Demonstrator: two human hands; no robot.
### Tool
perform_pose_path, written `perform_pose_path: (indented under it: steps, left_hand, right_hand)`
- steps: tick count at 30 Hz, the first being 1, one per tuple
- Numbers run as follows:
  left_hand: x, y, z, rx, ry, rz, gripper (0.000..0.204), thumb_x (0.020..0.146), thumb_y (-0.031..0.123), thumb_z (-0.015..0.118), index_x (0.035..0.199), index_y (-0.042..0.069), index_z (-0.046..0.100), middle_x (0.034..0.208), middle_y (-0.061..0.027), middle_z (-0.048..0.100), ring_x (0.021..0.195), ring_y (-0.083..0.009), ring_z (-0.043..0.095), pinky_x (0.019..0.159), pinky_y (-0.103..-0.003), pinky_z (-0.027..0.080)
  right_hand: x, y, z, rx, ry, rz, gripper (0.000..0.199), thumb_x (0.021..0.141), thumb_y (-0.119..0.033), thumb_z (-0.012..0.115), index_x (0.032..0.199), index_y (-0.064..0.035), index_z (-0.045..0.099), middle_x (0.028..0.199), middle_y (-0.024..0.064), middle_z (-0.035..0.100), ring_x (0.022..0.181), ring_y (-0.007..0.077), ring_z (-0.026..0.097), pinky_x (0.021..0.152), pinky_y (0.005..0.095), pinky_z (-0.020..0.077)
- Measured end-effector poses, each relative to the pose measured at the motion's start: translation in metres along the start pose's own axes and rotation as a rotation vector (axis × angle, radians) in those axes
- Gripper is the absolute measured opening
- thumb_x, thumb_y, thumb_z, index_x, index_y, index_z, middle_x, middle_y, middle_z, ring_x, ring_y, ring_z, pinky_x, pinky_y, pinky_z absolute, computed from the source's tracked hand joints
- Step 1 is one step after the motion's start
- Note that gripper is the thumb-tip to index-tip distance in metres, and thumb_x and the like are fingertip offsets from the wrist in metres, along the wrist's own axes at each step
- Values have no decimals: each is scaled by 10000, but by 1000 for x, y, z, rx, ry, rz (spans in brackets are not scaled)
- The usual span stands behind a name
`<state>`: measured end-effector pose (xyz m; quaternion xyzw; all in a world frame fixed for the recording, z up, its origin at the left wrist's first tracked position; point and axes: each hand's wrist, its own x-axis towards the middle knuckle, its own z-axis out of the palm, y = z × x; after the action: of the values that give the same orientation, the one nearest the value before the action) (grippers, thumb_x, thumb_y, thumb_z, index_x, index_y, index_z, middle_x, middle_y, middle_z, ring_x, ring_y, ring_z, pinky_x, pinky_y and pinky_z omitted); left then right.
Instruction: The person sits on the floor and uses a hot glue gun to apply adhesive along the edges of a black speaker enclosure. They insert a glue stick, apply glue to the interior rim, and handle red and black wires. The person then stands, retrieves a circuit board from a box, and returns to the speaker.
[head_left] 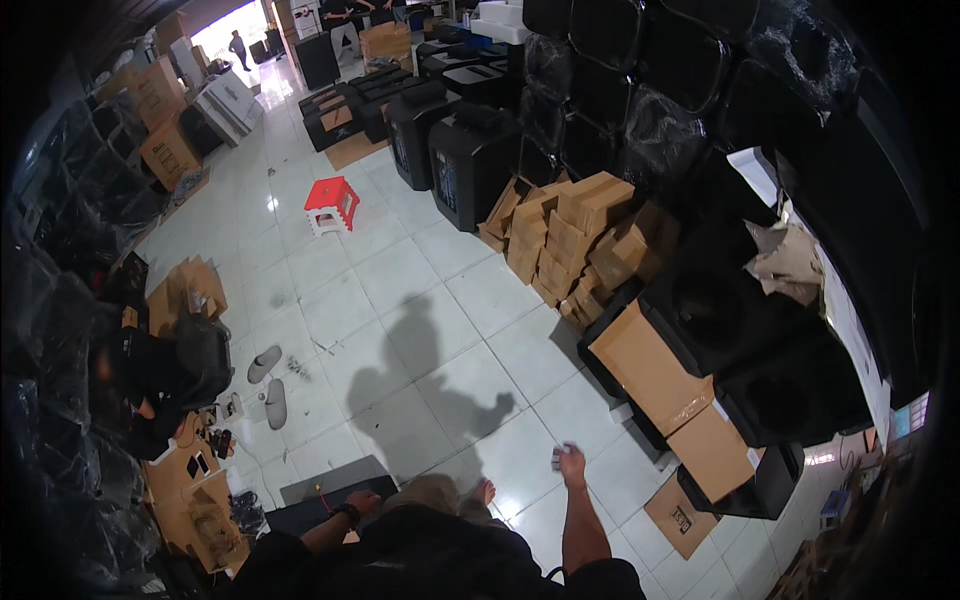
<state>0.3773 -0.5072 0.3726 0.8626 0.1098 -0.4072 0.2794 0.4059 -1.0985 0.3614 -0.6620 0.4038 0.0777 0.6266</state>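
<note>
My right hand [571, 464] is stretched forward over the white floor tiles, its fingers curled around what looks like a small grey object [557, 458]. My left hand [364, 501], with a dark wristband [347, 514], hangs low beside my knee, at the edge of a flat dark panel [325, 497] lying on the floor. A thin red wire [322, 492] lies on that panel. How the left fingers are set is too small to make out. My bare foot [484, 491] shows between the two hands.
Stacked cardboard boxes [570, 235] and black speaker cabinets [470, 165] line the right side. Flat cardboard sheets [655, 370] lean by open black cabinets [735, 310]. A red stool [332, 203] stands mid-floor, slippers [270, 385] left, and a person sits at left [150, 375].
</note>
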Motion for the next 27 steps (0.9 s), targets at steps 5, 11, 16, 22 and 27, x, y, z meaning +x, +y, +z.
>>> perform_pose_path:
  steps: [5, 11, 16, 22, 27]
  left_hand:
    - [67, 53, -16, 331, 40, 332, 342, 912, 390, 559, 995, 105, 729, 937, -108, 735, 871, -293, 702, 787, -409, 551]
    - [185, 135, -19, 79, -31, 170, 386, 930, 404, 518, 1073, 108, 720, 1119, -142, 714, 1057, -353, 663, 890, -447, 527]
    - [273, 324, -137, 275, -43, 168, 442, 934, 427, 511, 1144, 94, 712, 1158, -161, 703, 1122, -355, 643, 952, -456, 511]
    - [385, 546, -285, 99, 256, 252, 360, 923, 388, 605, 1085, 92, 730, 1115, -142, 720, 1064, -344, 665, 947, -422, 515]
    - [498, 777, -297, 117, 136, 554, 304, 949, 303, 615, 1121, 71, 708, 1137, -156, 711, 1067, -315, 674, 938, -410, 523]
  right_hand:
    - [121, -209, 27, 193, -51, -28, 459, 926, -184, 650, 1329, -38, 489, 978, 131, 678, 774, 235, 677, 633, 364, 561]
    - [278, -367, 28, 386, -161, 13, 241, 929, -244, 671, 1041, -101, 513, 889, 86, 633, 652, 200, 638, 556, 337, 544]
    - [402, -472, 19, 402, 113, -130, 194, 933, -264, 657, 919, -97, 557, 592, 33, 509, 545, 198, 583, 453, 343, 437]
    - [533, -595, 19, -721, 396, -633, 488, 855, -260, 686, 1283, -59, 564, 1231, 220, 622, 1153, 341, 585, 938, 486, 494]
    - [634, -640, 21, -1224, 135, -922, 404, 903, -350, 610, 1211, -89, 624, 1212, 191, 635, 1201, 348, 573, 1048, 439, 437]
